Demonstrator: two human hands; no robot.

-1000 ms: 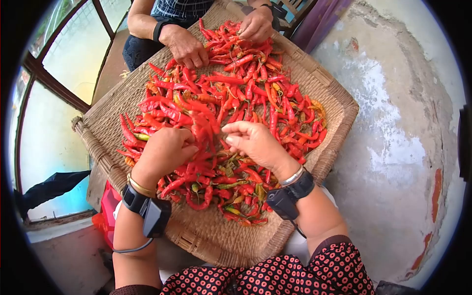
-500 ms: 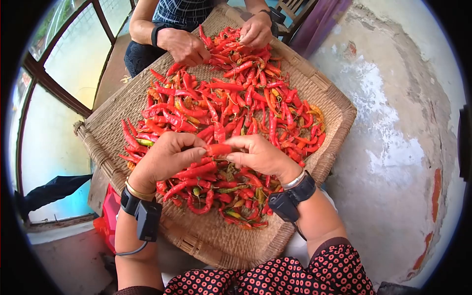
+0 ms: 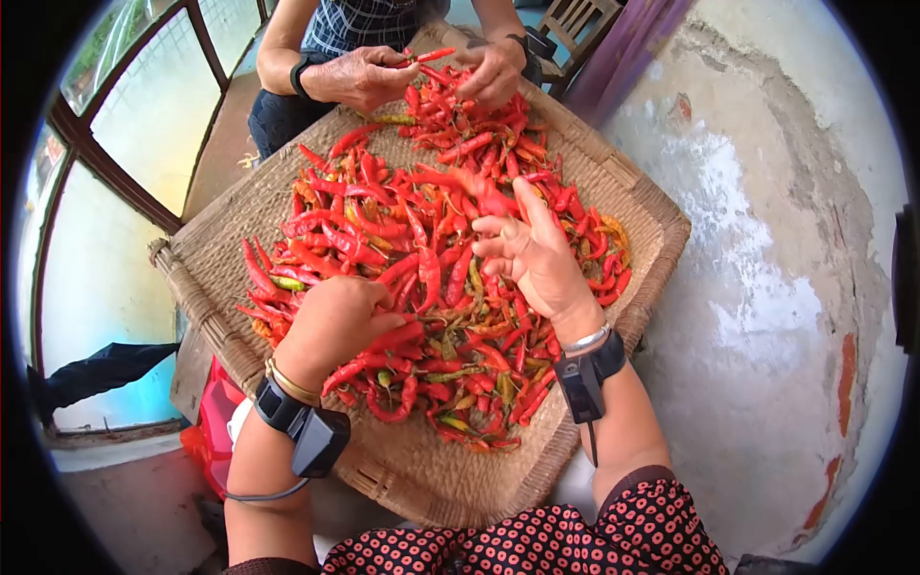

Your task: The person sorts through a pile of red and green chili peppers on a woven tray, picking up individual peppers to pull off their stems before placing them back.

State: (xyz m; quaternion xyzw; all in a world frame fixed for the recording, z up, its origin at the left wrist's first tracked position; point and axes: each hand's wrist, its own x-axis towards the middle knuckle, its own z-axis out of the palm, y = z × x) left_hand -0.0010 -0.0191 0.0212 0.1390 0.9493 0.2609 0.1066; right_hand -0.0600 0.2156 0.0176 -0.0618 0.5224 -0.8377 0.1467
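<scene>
Red chillies lie heaped on a woven tray, with some green and yellowish ones among them. My left hand is over the left part of the heap, fingers curled down at a red chilli; whether it grips that chilli is hidden. Above the right part of the heap, my right hand is raised with its fingers spread and nothing held. A blurred red chilli shows just beyond its fingertips. Both wrists carry black devices.
Across the tray, another person's hands hold a red chilli over the far pile. A wooden chair stands behind. Windows line the left, a worn wall the right. A red bag is at lower left.
My hands have parted from the red chilli they held between them. My right hand moved up and right and opened; my left dropped slightly. The other person's left-side hand rose with a chilli.
</scene>
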